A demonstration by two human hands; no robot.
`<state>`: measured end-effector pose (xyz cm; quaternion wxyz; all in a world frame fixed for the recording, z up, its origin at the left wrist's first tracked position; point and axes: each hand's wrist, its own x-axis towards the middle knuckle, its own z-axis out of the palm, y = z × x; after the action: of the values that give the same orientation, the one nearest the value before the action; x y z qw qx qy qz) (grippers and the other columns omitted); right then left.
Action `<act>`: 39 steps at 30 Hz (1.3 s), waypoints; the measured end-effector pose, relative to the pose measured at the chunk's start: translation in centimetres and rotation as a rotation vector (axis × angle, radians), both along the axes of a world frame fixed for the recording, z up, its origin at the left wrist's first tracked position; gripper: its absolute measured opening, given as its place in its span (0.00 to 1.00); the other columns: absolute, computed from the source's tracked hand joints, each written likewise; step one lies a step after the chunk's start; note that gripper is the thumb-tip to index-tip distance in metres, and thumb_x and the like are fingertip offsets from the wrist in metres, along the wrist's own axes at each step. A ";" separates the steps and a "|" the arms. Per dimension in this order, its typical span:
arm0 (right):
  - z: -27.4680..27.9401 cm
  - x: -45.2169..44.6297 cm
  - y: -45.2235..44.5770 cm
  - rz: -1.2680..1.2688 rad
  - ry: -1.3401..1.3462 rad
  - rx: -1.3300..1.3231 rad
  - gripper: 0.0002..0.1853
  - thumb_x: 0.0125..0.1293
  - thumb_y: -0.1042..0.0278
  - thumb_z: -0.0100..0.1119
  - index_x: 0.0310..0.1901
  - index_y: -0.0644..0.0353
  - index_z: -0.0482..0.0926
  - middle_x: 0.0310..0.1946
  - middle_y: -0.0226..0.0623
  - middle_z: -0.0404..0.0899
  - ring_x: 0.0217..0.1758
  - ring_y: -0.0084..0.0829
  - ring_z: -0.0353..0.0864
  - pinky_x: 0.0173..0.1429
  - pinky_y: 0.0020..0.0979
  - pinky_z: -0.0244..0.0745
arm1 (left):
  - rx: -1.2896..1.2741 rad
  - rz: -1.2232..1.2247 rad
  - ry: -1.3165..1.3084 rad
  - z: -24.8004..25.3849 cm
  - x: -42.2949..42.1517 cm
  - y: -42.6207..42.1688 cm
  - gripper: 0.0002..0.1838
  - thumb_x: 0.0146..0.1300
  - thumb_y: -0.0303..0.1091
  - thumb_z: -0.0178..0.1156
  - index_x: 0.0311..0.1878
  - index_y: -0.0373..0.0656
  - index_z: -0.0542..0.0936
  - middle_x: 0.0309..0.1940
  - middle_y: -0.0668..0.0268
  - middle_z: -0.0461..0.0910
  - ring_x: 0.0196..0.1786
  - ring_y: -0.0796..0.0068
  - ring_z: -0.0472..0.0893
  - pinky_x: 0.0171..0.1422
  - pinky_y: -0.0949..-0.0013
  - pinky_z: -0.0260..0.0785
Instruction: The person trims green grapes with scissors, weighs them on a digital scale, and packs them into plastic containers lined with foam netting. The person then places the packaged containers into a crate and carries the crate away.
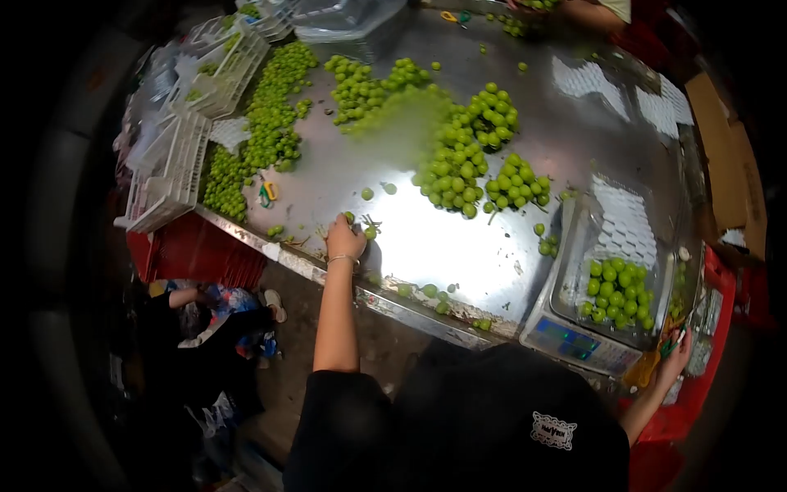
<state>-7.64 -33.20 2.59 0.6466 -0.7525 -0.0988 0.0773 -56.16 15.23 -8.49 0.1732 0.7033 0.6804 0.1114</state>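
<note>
My left hand [346, 239] is at the near edge of the metal table, its fingers curled round a green grape [350, 217]. A loose grape [370, 233] and bits of stem lie just beside it. At the far right, my right hand [677, 354] is closed on a pair of scissors [671, 339] with green handles, beside the weighing scale [548, 333]. On the scale sits a clear plastic tray [567, 289] holding a bunch of green grapes [616, 291] and white foam netting [621, 217].
Large grape bunches [455, 164] lie mid-table, and a long heap of smaller grapes [275, 111] runs along the left. White plastic crates [176, 168] line the left edge near yellow-and-green scissors [268, 193]. Another person's arm [592, 15] shows at the far side. A red crate [713, 353] stands right.
</note>
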 end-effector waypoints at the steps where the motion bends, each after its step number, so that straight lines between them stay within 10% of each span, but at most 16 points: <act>1: -0.5 0.2 -0.1 -0.025 -0.058 0.020 0.24 0.59 0.66 0.57 0.54 0.66 0.64 0.37 0.33 0.74 0.35 0.22 0.73 0.37 0.22 0.69 | 0.087 -0.112 -0.041 0.1 0.6 -0.5 0.20 0.41 0.33 0.61 0.40 0.40 0.71 0.42 0.48 0.68 0.43 0.47 0.69 0.50 0.58 0.65; 5: 0.5 -0.4 0.8 -0.009 -0.027 -0.016 0.21 0.59 0.66 0.56 0.51 0.66 0.66 0.35 0.33 0.74 0.32 0.19 0.72 0.34 0.19 0.66 | 0.263 -0.599 0.015 -1.2 1.8 -1.3 0.12 0.43 0.32 0.59 0.34 0.42 0.73 0.43 0.50 0.68 0.42 0.50 0.70 0.49 0.54 0.63; 9: -0.1 0.5 -0.7 0.040 -0.029 -0.036 0.19 0.60 0.67 0.55 0.51 0.65 0.67 0.36 0.34 0.74 0.32 0.21 0.73 0.36 0.21 0.67 | -0.075 -0.335 0.335 -1.3 -2.0 1.1 0.21 0.39 0.33 0.61 0.42 0.44 0.74 0.45 0.50 0.69 0.48 0.47 0.67 0.57 0.55 0.58; 11: 0.4 -0.1 -0.5 0.021 -0.015 -0.043 0.19 0.60 0.68 0.55 0.51 0.65 0.67 0.36 0.34 0.74 0.33 0.22 0.73 0.37 0.21 0.67 | 0.325 -0.363 0.375 2.2 -0.9 0.2 0.19 0.39 0.30 0.61 0.39 0.44 0.75 0.47 0.49 0.69 0.49 0.49 0.68 0.54 0.56 0.61; 15: 0.0 0.4 0.0 -0.035 -0.020 -0.057 0.19 0.60 0.68 0.55 0.51 0.66 0.67 0.37 0.36 0.74 0.35 0.23 0.73 0.40 0.23 0.68 | -0.270 -1.147 -0.267 5.6 6.5 -7.0 0.21 0.40 0.28 0.65 0.42 0.42 0.75 0.45 0.58 0.71 0.49 0.55 0.69 0.53 0.62 0.64; 22: 1.6 0.0 2.2 0.030 -0.053 0.005 0.17 0.61 0.69 0.54 0.51 0.65 0.67 0.37 0.36 0.74 0.35 0.22 0.72 0.42 0.23 0.68 | -0.338 -1.049 0.261 2.7 5.8 -8.8 0.11 0.44 0.29 0.63 0.33 0.41 0.76 0.39 0.61 0.73 0.43 0.64 0.73 0.45 0.66 0.68; 28: 0.5 0.8 0.9 0.036 -0.016 0.024 0.17 0.61 0.70 0.54 0.50 0.66 0.67 0.37 0.36 0.75 0.36 0.22 0.72 0.43 0.23 0.68 | -1.023 -0.558 -0.646 1.1 4.4 -5.7 0.06 0.59 0.30 0.54 0.31 0.37 0.75 0.22 0.70 0.76 0.23 0.82 0.73 0.28 0.80 0.65; 36: 0.5 0.3 -0.1 0.040 -0.031 0.069 0.21 0.59 0.70 0.56 0.52 0.68 0.64 0.38 0.39 0.75 0.36 0.24 0.73 0.41 0.23 0.69 | 0.033 -0.643 -0.135 2.8 8.6 -8.0 0.21 0.42 0.29 0.68 0.38 0.37 0.69 0.34 0.56 0.70 0.33 0.62 0.73 0.36 0.67 0.68; 39: 0.7 -0.1 -0.4 0.033 -0.014 0.059 0.22 0.59 0.70 0.56 0.53 0.68 0.63 0.37 0.39 0.75 0.35 0.24 0.73 0.41 0.23 0.69 | -0.104 -0.571 -0.105 1.8 8.6 -7.3 0.27 0.37 0.27 0.69 0.42 0.38 0.68 0.38 0.52 0.67 0.37 0.52 0.71 0.41 0.61 0.68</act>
<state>-7.72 -33.59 3.29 0.6664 -0.7319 -0.1180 0.0795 -47.59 7.96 -6.71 0.2683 0.8497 0.4500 0.0596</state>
